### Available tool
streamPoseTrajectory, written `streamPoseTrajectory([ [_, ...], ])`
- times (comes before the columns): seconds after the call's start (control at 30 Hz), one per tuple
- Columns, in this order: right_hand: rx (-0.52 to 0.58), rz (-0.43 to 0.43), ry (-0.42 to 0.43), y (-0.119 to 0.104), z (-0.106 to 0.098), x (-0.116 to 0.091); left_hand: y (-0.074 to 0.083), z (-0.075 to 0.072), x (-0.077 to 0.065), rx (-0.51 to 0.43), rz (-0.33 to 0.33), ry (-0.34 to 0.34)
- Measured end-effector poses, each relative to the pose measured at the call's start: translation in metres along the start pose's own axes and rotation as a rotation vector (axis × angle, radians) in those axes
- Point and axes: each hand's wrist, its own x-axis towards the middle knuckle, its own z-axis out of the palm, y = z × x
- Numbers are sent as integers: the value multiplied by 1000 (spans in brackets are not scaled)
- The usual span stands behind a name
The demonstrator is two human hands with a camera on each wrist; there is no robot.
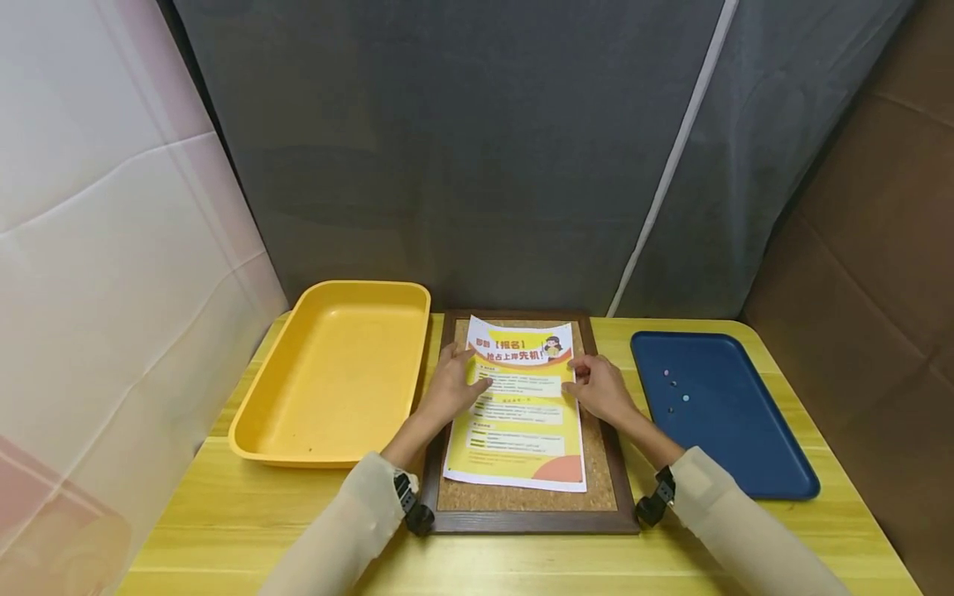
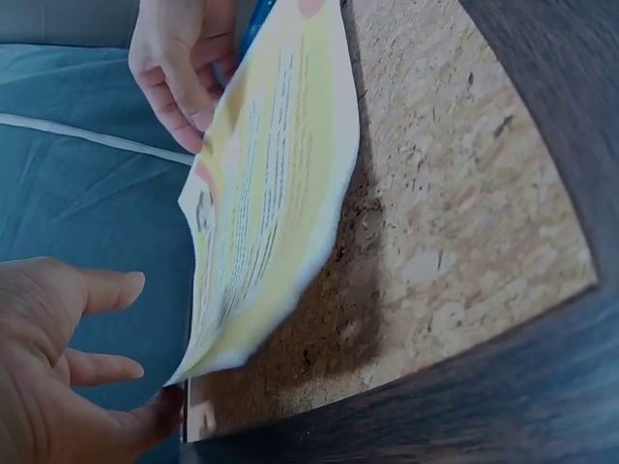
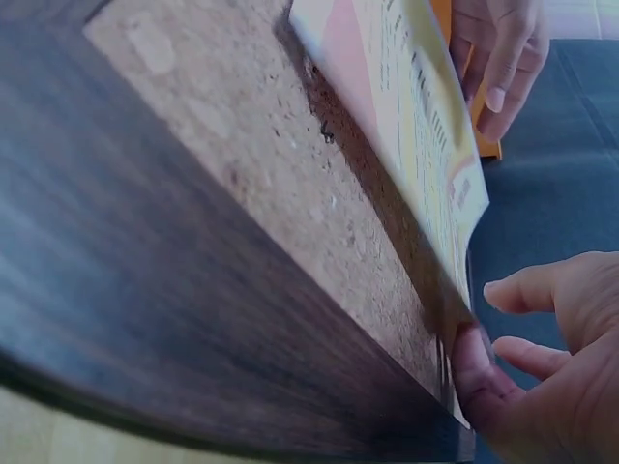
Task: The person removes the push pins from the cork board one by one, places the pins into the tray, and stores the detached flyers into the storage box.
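A printed yellow and white sheet of paper point(image 1: 525, 451) lies over a cork board point(image 1: 522, 499) with a dark wooden frame point(image 1: 537, 522). Its sides curve up off the cork in both wrist views. My left hand point(image 1: 452, 383) is at the sheet's upper left edge, the thumb over the print and another finger point(image 2: 160, 414) low at the paper's corner. At the opposite edge is my right hand point(image 1: 599, 389). One of its fingertips point(image 3: 471, 353) touches the sheet's edge from below, with thumb and forefinger spread apart from it.
A deep yellow tray point(image 1: 328, 456) stands left of the board. To the right lies a blue tray point(image 1: 734, 447) with several small round pieces point(image 1: 686, 398) on it. A grey curtain point(image 1: 447, 165) hangs behind the wooden table point(image 1: 224, 530).
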Motion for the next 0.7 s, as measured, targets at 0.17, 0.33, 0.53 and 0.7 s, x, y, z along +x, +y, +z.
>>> streamPoseTrajectory([
  [0.17,-2,19,-1,-2,1,2,-3,1,0,18,27,10],
  [0.33,10,23,-5,-5,1,3,-5,1,1,10,55,-10],
  [0.53,19,-8,-3,-8,-2,2,-5,-2,2,20,58,-29],
  [0.7,30,-28,-25,-13,-8,4,-1,-8,2,29,51,-42],
])
